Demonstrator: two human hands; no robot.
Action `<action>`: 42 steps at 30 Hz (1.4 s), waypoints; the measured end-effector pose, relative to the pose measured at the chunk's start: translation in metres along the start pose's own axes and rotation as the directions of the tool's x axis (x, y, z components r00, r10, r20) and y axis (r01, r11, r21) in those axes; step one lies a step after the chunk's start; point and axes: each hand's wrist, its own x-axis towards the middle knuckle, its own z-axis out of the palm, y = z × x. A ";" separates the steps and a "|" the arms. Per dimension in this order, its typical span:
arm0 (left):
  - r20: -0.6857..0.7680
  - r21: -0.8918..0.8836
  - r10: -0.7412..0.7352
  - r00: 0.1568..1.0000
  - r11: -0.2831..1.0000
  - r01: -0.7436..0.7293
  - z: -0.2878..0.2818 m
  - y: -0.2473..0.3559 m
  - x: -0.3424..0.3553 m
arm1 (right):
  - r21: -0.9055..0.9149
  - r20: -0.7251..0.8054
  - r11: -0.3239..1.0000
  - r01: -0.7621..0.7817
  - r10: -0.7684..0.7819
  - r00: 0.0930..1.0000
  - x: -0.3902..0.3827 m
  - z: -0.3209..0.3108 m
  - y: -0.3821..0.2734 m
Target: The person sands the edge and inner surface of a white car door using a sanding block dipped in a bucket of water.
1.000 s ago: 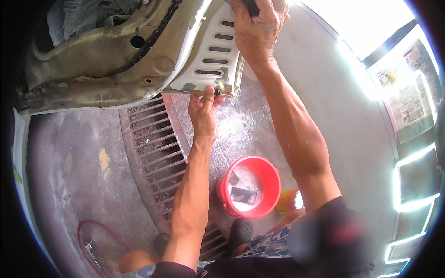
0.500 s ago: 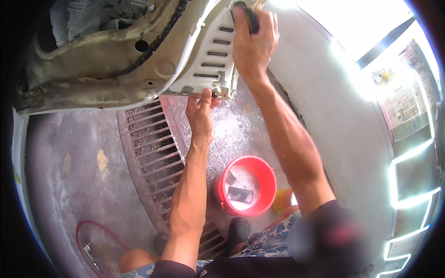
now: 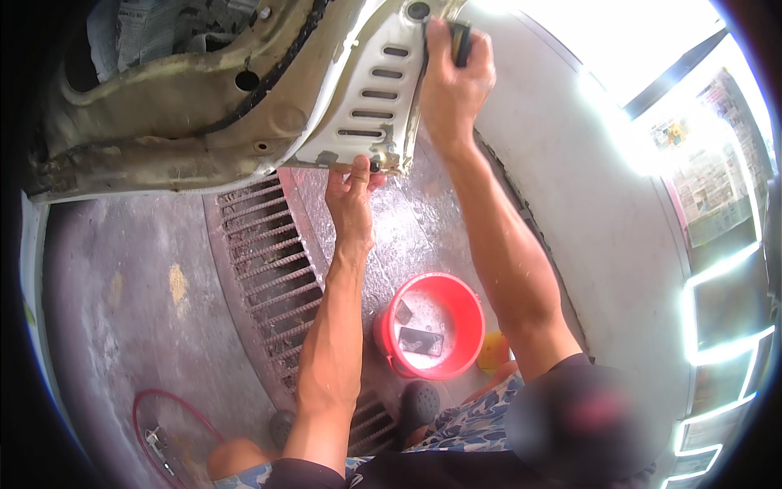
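While the right hand (image 3: 458, 91) holds one dark block (image 3: 462, 46), long axis nearly upright, at the right edge of the five-slotted panel (image 3: 350, 113), the left hand's (image 3: 351, 200) fingers clasp its bottom edge. Between the forearms stands one bucket (image 3: 470, 324) with two dark pieces (image 3: 421, 341) in suds; a grate (image 3: 273, 279), hose (image 3: 160, 390) and wall (image 3: 611, 220) lie around.

Stained grey floor (image 3: 122, 310), barred drain grating (image 3: 269, 259), pale wall (image 3: 578, 187), glaring light strips (image 3: 729, 349), newsprint (image 3: 717, 179) at right
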 end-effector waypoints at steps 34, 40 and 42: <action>0.005 0.035 0.035 0.999 0.999 -0.035 0.002 0.002 0.000 | -0.346 0.134 0.690 0.636 -0.634 0.761 0.065 0.002 0.013; 0.006 0.010 0.036 0.999 0.999 -0.036 0.002 0.001 0.000 | -0.118 0.258 0.595 0.795 -0.755 0.603 0.078 -0.003 -0.001; -0.009 0.001 0.033 0.999 0.999 -0.033 0.002 0.002 -0.002 | -0.234 0.324 0.521 0.821 -0.754 0.571 0.065 -0.020 -0.002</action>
